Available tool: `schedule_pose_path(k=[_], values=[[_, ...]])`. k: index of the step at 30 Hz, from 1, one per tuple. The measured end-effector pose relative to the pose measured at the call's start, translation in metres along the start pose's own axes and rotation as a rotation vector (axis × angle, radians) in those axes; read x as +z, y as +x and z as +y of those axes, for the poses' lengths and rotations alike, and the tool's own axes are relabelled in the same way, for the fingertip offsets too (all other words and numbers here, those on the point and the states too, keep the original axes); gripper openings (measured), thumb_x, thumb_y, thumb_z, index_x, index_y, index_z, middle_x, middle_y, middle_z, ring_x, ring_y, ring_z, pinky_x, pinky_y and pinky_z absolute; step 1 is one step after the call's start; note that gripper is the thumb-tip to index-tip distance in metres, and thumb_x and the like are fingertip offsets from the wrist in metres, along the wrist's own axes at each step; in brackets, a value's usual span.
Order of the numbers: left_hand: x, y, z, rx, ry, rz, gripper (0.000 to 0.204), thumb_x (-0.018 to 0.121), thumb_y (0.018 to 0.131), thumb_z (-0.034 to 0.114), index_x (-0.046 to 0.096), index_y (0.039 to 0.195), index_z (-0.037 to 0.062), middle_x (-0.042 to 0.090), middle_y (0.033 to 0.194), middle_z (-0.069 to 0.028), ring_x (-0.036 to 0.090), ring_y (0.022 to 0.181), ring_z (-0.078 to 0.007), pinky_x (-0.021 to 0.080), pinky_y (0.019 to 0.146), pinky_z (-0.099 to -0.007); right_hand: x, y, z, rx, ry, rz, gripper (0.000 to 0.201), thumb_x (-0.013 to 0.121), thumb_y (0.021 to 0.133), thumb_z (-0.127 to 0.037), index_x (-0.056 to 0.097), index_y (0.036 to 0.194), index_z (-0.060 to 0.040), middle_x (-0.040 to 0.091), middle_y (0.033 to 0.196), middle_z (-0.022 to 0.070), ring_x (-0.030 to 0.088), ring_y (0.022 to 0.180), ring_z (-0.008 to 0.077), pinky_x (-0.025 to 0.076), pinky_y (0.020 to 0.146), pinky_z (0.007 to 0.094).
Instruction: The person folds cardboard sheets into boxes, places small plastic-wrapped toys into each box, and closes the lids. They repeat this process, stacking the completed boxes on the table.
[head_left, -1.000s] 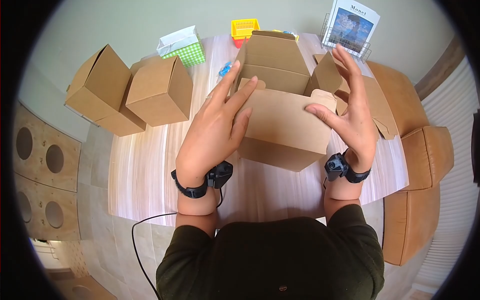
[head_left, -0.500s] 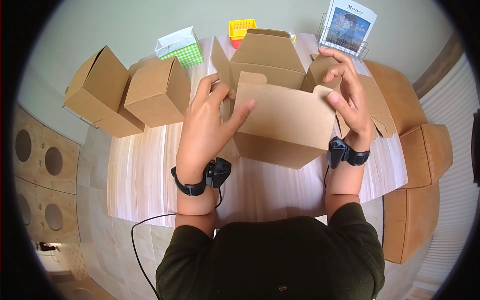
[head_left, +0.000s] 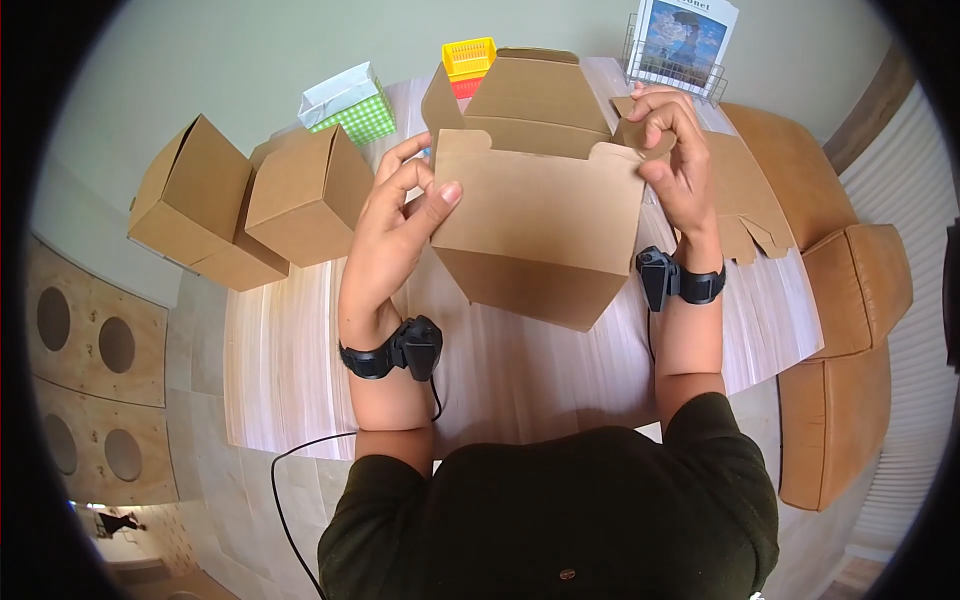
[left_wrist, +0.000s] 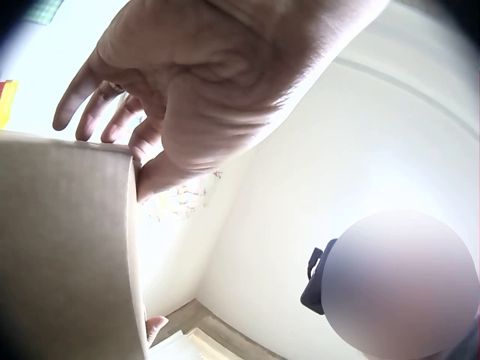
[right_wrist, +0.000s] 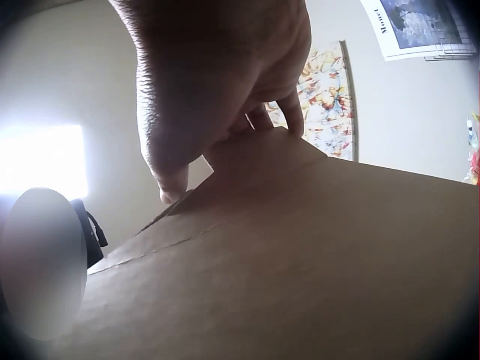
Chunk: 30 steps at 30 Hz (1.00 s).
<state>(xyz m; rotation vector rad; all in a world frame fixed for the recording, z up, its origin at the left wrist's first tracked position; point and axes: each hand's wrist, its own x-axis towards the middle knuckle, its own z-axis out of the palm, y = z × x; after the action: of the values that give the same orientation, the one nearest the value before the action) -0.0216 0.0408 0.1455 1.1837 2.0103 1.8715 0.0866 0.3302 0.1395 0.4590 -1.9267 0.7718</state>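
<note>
An open cardboard box [head_left: 540, 205] stands tilted between the two hands, its lid raised at the back and its side flaps sticking up. The left hand [head_left: 385, 235] grips its left edge, thumb on the front panel and the other fingers bent at the side; the left wrist view shows this hand [left_wrist: 202, 90] at the box's corner [left_wrist: 64, 225]. At the upper right corner, the right hand [head_left: 682, 165] holds the right side flap with bent fingers, its thumb near the front panel's tab. In the right wrist view the right hand [right_wrist: 225, 82] touches the cardboard [right_wrist: 300, 247], fingertips partly hidden.
Closed cardboard boxes [head_left: 300, 195] stand at the left, near a green checkered bag [head_left: 355, 110]. Behind are a yellow basket [head_left: 468, 58] and a wire rack [head_left: 675, 78] with a Monet print. Flattened cardboard [head_left: 745, 185] lies at the right, beside a brown sofa [head_left: 850, 270].
The box has shifted left and turned slightly. The left hand has gone from lying spread over the front panel to gripping the left edge; the right fingers have curled in around the right flap.
</note>
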Motion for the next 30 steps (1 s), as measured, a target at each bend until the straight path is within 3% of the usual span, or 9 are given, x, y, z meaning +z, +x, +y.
schedule_pose_path(k=[6, 9, 10, 16, 20, 24, 27, 28, 30], values=[[-0.008, 0.005, -0.012, -0.019, 0.133, 0.068, 0.016, 0.065, 0.091, 0.017, 0.056, 0.09, 0.0041, 0.043, 0.137, -0.0144, 0.037, 0.132, -0.0256, 0.043, 0.093, -0.0345, -0.01, 0.008, -0.026, 0.056, -0.053, -0.18, 0.041, 0.08, 0.068, -0.025, 0.049, 0.088, -0.0069, 0.055, 0.099, 0.0079, 0.048, 0.111, 0.029, 0.036, 0.1, 0.0414], [0.009, 0.003, 0.0, -0.099, 0.137, 0.087, 0.029, 0.064, 0.091, 0.017, 0.053, 0.116, 0.0066, 0.041, 0.14, -0.0143, 0.04, 0.13, -0.0271, 0.041, 0.097, -0.0346, -0.007, 0.005, -0.041, 0.136, -0.056, -0.162, 0.041, 0.079, 0.066, -0.017, 0.051, 0.093, -0.0065, 0.053, 0.103, 0.009, 0.046, 0.114, 0.0307, 0.036, 0.1, 0.0415], [0.015, 0.003, -0.001, 0.013, 0.164, 0.107, 0.053, 0.06, 0.092, 0.015, 0.038, 0.139, 0.0123, 0.043, 0.139, -0.0127, 0.043, 0.126, -0.0252, 0.04, 0.099, -0.035, -0.004, 0.005, -0.046, 0.144, -0.091, -0.166, 0.04, 0.078, 0.067, -0.017, 0.051, 0.095, -0.0064, 0.053, 0.103, 0.0093, 0.046, 0.114, 0.0313, 0.036, 0.099, 0.0414], [0.015, 0.002, 0.003, 0.014, 0.433, 0.016, 0.045, 0.055, 0.092, 0.015, 0.05, 0.137, 0.0136, 0.042, 0.139, -0.0186, 0.048, 0.125, -0.0315, 0.041, 0.101, -0.0366, 0.005, 0.008, -0.062, 0.144, -0.18, -0.157, 0.036, 0.076, 0.069, -0.015, 0.053, 0.096, -0.0059, 0.053, 0.102, 0.0101, 0.046, 0.113, 0.0326, 0.037, 0.099, 0.0405], [0.026, -0.001, 0.009, 0.024, 0.513, 0.148, 0.037, 0.056, 0.088, 0.013, 0.058, 0.125, 0.0103, 0.04, 0.14, -0.0222, 0.045, 0.126, -0.0399, 0.038, 0.105, -0.0435, 0.0, 0.009, -0.04, 0.032, -0.069, -0.185, 0.031, 0.072, 0.074, -0.021, 0.054, 0.094, -0.0045, 0.056, 0.102, 0.0102, 0.047, 0.113, 0.0318, 0.036, 0.101, 0.042], [0.031, 0.01, 0.019, 0.529, 0.925, 0.252, 0.035, 0.061, 0.082, 0.01, 0.062, 0.117, 0.01, 0.043, 0.14, -0.0198, 0.043, 0.13, -0.0369, 0.03, 0.109, -0.055, 0.004, 0.007, -0.03, 0.058, 0.18, -0.108, 0.031, 0.06, 0.082, -0.025, 0.058, 0.102, -0.0016, 0.058, 0.109, 0.0127, 0.048, 0.116, 0.0303, 0.033, 0.103, 0.0427], [0.038, 0.019, 0.03, 0.62, 0.828, -0.038, 0.033, 0.06, 0.084, 0.011, 0.061, 0.117, 0.0096, 0.056, 0.127, -0.0152, 0.048, 0.126, -0.0335, 0.03, 0.11, -0.0525, 0.01, 0.007, -0.029, 0.087, 0.252, -0.082, 0.033, 0.057, 0.084, -0.021, 0.058, 0.11, 0.0, 0.058, 0.115, 0.0142, 0.049, 0.118, 0.0285, 0.033, 0.105, 0.0416], [0.043, 0.02, 0.024, 0.581, 0.694, -0.077, 0.024, 0.06, 0.087, 0.012, 0.065, 0.11, 0.0075, 0.065, 0.105, -0.0105, 0.055, 0.116, -0.0297, 0.028, 0.113, -0.0488, 0.015, 0.006, -0.029, 0.126, 0.26, -0.056, 0.032, 0.057, 0.085, -0.019, 0.057, 0.11, 0.0, 0.057, 0.115, 0.0139, 0.048, 0.118, 0.0278, 0.033, 0.106, 0.0414], [0.036, 0.025, 0.02, 0.527, 0.666, -0.14, 0.018, 0.063, 0.088, 0.018, 0.065, 0.101, 0.0064, 0.063, 0.094, -0.0096, 0.057, 0.103, -0.0284, 0.031, 0.111, -0.0471, 0.021, 0.004, -0.025, 0.165, 0.335, -0.051, 0.027, 0.057, 0.087, -0.017, 0.057, 0.108, -0.0007, 0.056, 0.111, 0.0128, 0.05, 0.115, 0.0259, 0.033, 0.107, 0.0418]])
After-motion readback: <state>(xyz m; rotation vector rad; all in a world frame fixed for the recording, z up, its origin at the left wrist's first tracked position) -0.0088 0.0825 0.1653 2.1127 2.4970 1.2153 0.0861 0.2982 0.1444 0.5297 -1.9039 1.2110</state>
